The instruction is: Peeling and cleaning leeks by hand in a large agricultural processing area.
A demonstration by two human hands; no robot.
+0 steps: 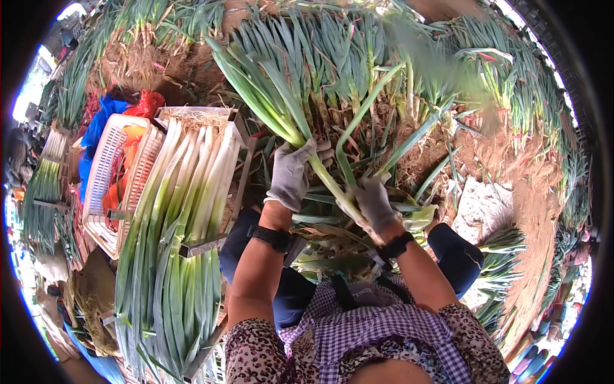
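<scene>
My left hand point(293, 173), in a grey-white glove, is wrapped round a long green onion point(329, 182) at the place where its green leaves fan out. The onion slants from the upper left down to the root end near my right wrist. My right hand point(375, 201), gloved as well, is closed beside the lower white stalk, on outer leaves point(368, 115) that stand away from it toward the upper right. Its fingertips are partly hidden. Loose stripped leaves point(326, 246) lie beneath both hands, between my knees.
To my left, a metal rack point(240, 128) holds a row of cleaned green onions point(185, 173). Beyond it stands a pale plastic crate point(102, 160) beside blue and red bags. Untrimmed onions point(307, 57) with soil on their roots are heaped ahead. A white sack point(483, 208) lies right.
</scene>
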